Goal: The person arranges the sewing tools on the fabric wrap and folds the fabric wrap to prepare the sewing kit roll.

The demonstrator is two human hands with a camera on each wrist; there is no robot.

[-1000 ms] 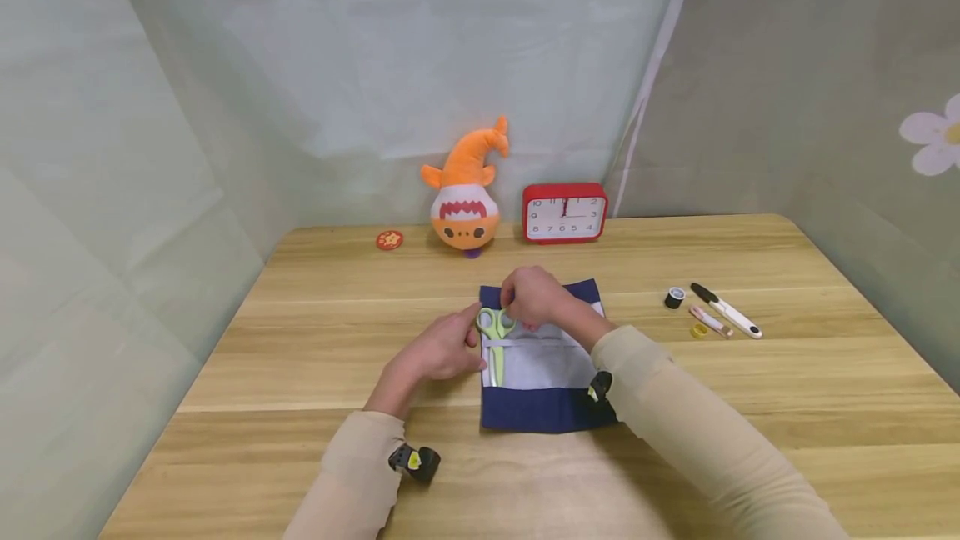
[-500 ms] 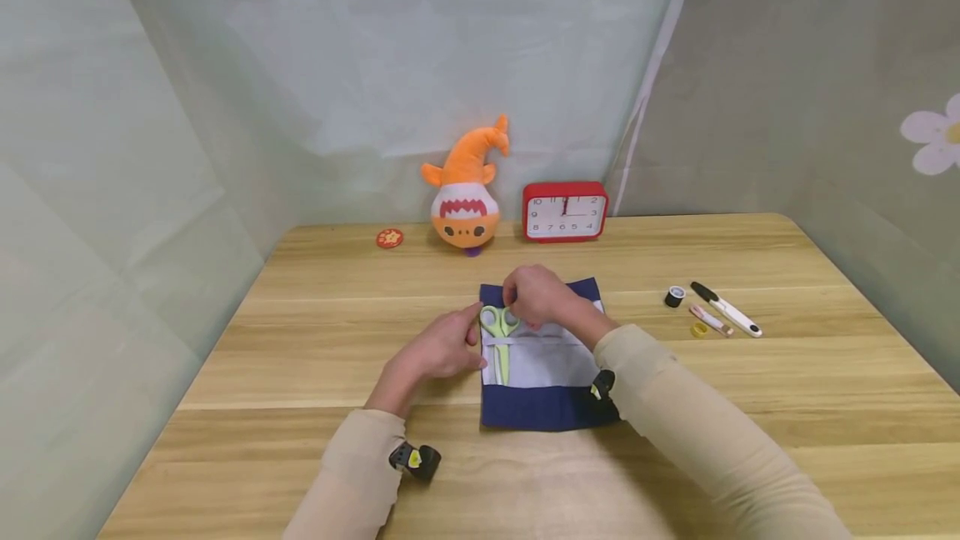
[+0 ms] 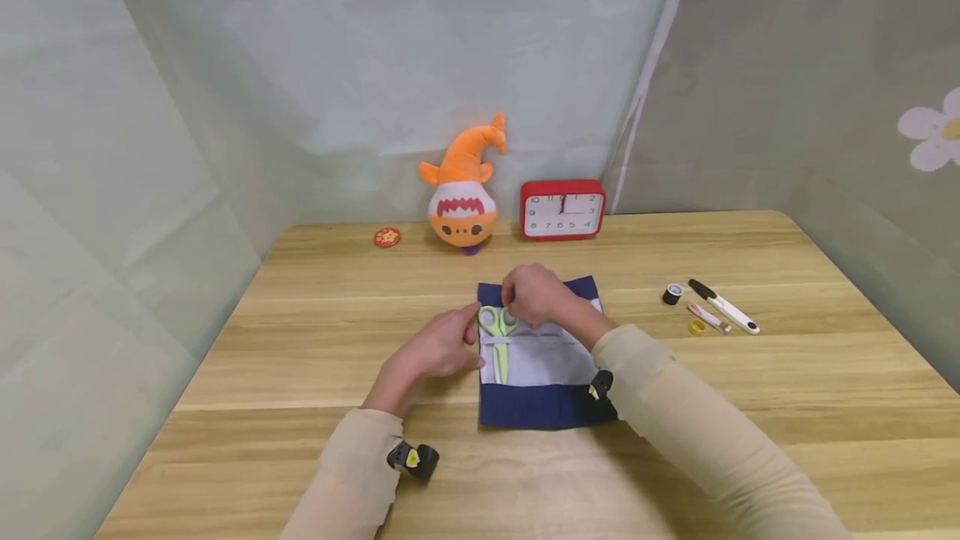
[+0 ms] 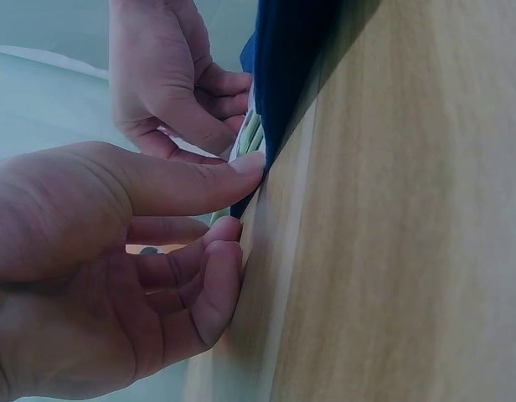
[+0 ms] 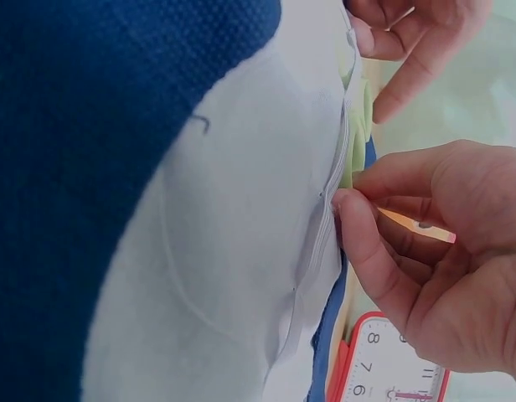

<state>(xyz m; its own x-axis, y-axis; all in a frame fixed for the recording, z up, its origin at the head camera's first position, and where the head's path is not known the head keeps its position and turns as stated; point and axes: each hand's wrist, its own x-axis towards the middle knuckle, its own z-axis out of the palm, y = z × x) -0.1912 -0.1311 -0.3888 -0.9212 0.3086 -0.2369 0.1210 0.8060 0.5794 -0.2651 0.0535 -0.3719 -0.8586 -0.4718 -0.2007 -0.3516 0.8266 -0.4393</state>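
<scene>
A navy-edged fabric roll [image 3: 525, 407] with a pale grey inside lies spread on the table, a thin elastic band crossing it. Light-green scissors [image 3: 502, 363] rest at its left side, blades under the band and loops toward the far edge. My right hand [image 3: 536, 294] pinches the right loop between thumb and index finger; in the right wrist view its fingertips [image 5: 350, 197] meet at the green handle. At the roll's left edge my left hand [image 3: 442, 346] presses with thumb and index finger spread apart. The left wrist view shows its thumb [image 4: 199, 180] against the navy cloth.
To the right lie a black thread spool [image 3: 672, 294], a seam ripper-like black-and-white tool [image 3: 723, 307], a small pinkish item [image 3: 708, 317] and a yellow ring [image 3: 697, 327]. Behind stand an orange plush toy [image 3: 462, 190] and a red clock [image 3: 562, 211]; a red disc [image 3: 387, 237] lies left.
The scissors have shifted slightly to the right and away under the band, in my right hand's pinch. My left hand stays at the roll's edge.
</scene>
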